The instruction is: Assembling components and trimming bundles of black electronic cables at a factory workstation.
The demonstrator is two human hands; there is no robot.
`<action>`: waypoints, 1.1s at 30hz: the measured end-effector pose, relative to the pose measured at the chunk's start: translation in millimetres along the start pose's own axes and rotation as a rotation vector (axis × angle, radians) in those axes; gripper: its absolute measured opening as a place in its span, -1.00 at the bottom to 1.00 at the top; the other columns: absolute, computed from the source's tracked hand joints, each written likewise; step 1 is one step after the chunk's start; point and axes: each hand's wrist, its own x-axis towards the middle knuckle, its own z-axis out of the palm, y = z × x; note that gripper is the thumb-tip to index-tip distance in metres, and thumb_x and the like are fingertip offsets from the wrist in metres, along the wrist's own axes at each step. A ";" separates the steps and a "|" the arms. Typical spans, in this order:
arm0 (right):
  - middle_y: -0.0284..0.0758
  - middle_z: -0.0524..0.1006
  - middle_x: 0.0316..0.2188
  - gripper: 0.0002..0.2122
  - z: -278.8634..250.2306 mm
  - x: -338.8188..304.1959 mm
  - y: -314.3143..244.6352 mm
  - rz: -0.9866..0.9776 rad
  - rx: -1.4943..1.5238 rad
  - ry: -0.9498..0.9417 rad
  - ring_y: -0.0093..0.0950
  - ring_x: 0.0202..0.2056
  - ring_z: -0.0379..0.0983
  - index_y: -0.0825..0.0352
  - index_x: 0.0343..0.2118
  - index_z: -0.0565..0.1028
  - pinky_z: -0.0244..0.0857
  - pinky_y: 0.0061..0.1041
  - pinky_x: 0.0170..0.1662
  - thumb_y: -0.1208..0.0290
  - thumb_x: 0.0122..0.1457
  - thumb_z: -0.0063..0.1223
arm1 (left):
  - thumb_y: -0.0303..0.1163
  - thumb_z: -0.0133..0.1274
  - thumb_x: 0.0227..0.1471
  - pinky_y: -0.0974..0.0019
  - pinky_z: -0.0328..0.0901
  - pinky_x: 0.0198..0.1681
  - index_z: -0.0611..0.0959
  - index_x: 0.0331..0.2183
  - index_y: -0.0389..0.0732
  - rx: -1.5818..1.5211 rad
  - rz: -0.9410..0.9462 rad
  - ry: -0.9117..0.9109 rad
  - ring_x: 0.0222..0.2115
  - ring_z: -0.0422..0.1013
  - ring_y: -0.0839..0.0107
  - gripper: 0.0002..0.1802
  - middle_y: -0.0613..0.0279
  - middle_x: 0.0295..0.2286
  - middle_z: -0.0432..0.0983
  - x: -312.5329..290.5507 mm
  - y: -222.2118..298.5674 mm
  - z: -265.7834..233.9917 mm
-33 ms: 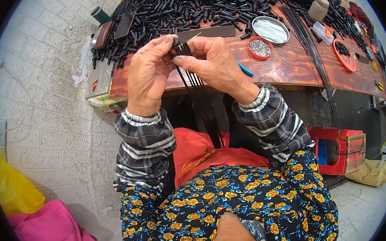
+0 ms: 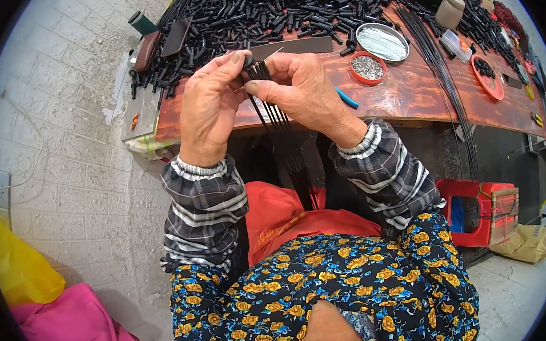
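My left hand [image 2: 209,106] and my right hand [image 2: 299,89] meet just above the near edge of a reddish wooden table [image 2: 411,98]. Together they pinch a small bundle of thin black rods [image 2: 281,122] that hangs down toward my lap. At the bundle's top, between the fingertips of both hands, sits a short black tube piece [image 2: 256,71]. The right thumb and fingers wrap the rods; the left thumb and forefinger press on the tube end. A thin pale pin sticks up beside the right fingers.
A large heap of short black tubes [image 2: 252,11] covers the table's far side. A red-rimmed dish of small metal bits [image 2: 367,67], a round tin [image 2: 383,42], long black rods [image 2: 441,68] and a blue-handled tool [image 2: 347,100] lie to the right. A red stool [image 2: 479,210] stands below.
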 end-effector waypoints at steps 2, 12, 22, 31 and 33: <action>-0.54 0.39 -0.66 -0.83 -3.6 -0.9 -0.2 0.037 -0.018 -0.030 -0.80 -0.57 0.22 0.41 -0.56 0.45 0.11 -0.69 -0.56 0.46 0.06 0.19 | -0.47 0.09 0.06 0.43 0.32 -0.24 0.58 -0.21 -0.32 0.045 -0.002 -0.019 -0.35 0.43 0.54 -0.78 0.29 -0.35 0.52 -1.7 -1.9 2.1; -0.51 0.49 -0.54 -0.89 -2.7 1.3 21.1 0.082 0.358 -0.124 -0.79 -0.49 0.34 0.43 -0.39 0.53 0.22 -0.75 -0.46 0.48 0.11 0.14 | -0.55 0.04 0.08 0.42 0.34 -0.19 0.53 -0.13 -0.39 0.085 0.064 -0.063 -0.31 0.43 0.50 -0.72 0.21 -0.29 0.51 -2.9 -8.4 3.4; -0.57 0.35 -0.74 -0.73 -5.3 5.4 21.4 0.035 0.233 -0.095 -0.82 -0.68 0.18 0.34 -0.66 0.44 -0.01 -0.72 -0.68 0.37 0.12 0.16 | -0.52 0.03 0.10 0.48 0.32 -0.19 0.54 -0.13 -0.39 0.094 0.088 -0.041 -0.32 0.42 0.53 -0.73 0.23 -0.30 0.51 -2.8 -11.6 6.6; -0.48 0.43 -0.74 -0.73 -20.8 4.5 13.6 0.247 0.423 -0.210 -0.75 -0.73 0.32 0.32 -0.65 0.50 0.16 -0.77 -0.70 0.25 0.02 0.28 | -0.50 0.04 0.10 0.45 0.28 -0.11 0.52 -0.10 -0.41 0.036 0.083 -0.161 -0.24 0.40 0.51 -0.69 0.21 -0.26 0.50 -4.3 -12.1 -2.9; -0.47 0.44 -0.74 -0.73 -20.8 4.0 5.2 0.261 0.375 -0.241 -0.75 -0.74 0.31 0.31 -0.64 0.53 0.14 -0.76 -0.71 0.24 -0.01 0.30 | -0.47 0.06 0.09 0.40 0.28 -0.07 0.51 -0.10 -0.42 0.032 0.081 -0.281 -0.22 0.41 0.47 -0.66 0.17 -0.23 0.50 -5.8 -9.2 -11.3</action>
